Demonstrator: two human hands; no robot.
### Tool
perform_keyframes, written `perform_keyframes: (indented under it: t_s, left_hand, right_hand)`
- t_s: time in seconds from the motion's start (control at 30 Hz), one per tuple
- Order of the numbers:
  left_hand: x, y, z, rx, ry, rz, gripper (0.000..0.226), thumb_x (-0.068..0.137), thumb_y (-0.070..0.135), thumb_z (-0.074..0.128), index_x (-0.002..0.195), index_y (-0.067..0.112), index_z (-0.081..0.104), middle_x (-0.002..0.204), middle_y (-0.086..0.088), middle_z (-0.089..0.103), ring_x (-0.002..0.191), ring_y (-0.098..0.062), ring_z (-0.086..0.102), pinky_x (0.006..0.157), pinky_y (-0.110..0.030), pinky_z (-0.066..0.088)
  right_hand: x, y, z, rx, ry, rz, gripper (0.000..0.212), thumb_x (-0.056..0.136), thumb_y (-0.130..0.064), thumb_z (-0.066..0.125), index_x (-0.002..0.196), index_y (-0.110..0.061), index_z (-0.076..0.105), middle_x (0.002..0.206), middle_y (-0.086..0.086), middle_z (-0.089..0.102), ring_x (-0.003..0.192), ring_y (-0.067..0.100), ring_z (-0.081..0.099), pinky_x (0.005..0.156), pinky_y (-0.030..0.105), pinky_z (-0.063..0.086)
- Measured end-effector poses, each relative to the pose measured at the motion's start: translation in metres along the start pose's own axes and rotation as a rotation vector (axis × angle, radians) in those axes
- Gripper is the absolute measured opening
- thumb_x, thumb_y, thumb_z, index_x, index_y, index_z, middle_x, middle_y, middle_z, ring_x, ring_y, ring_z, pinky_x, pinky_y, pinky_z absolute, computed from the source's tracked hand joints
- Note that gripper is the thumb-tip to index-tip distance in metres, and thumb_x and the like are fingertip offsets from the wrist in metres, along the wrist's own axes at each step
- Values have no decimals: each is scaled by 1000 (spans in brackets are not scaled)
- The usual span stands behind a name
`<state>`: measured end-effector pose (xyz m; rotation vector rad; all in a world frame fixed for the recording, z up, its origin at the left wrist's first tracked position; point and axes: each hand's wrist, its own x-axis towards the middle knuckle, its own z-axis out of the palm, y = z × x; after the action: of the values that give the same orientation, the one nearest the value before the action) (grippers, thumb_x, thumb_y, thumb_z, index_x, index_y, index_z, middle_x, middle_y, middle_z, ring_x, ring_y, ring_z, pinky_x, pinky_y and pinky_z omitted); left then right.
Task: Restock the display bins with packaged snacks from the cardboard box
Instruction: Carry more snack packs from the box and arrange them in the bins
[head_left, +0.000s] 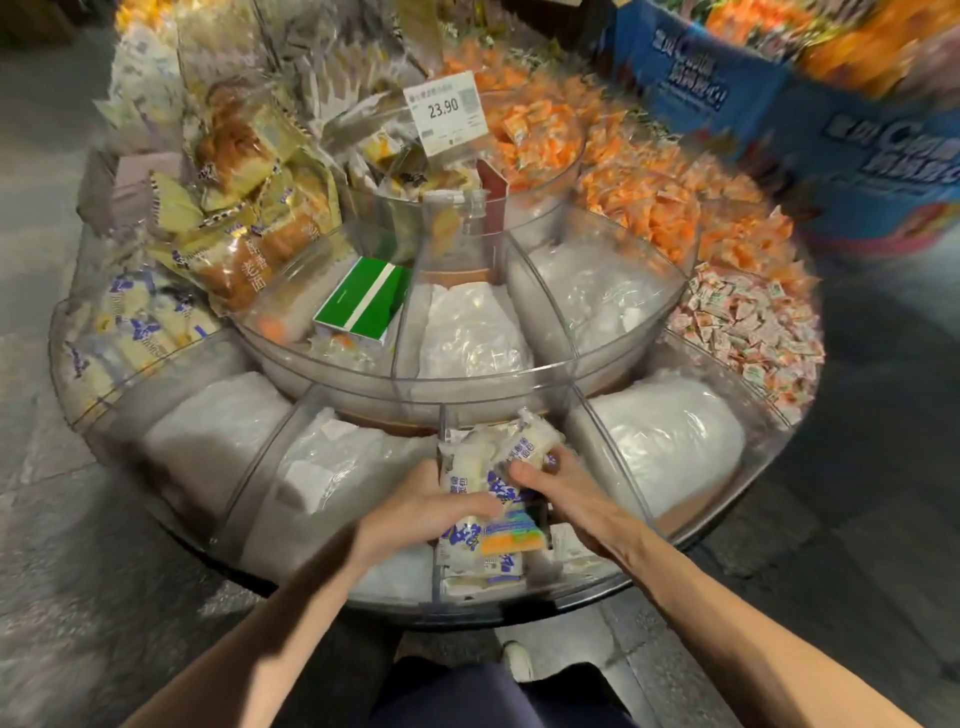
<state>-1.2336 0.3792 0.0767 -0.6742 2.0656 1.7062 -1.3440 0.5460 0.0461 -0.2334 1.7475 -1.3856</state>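
A round clear display stand is split into wedge-shaped bins. Both my hands are over the near middle bin, which holds white snack packets with blue print. My left hand grips a bunch of these packets from the left. My right hand grips the same bunch from the right, thumb on top. An orange and green label shows among the packets. No cardboard box is in view.
Neighbouring bins hold white plastic padding. A green box lies in an upper-tier bin. Bread packs pile up at the left, orange snacks and small pale candies at the right. A price tag reads 23.90. A blue display stands far right.
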Motion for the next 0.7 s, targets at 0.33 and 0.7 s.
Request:
perform_keyframes:
  t_s: [0.33,0.7]
  left_hand:
    - [41,-1,16,201,143,-41,53,72,55,82,109,24,61,99,3,74,86,-15,73,67,-35,60]
    - [64,-16,34,1287,44,243,86,81,59,71,148,21,33,121,-5,60,94,-18,55,74,-27,41]
  right_hand:
    - [-7,16,-49,246,244,86,40,77,-13,84,107,0,61,86,13,77,76,27,75,73,39,61]
    - [-19,30,-110,192,277,103,60,61,-31,85,106,-2,58,92,20,76,86,38,74,84,53,59]
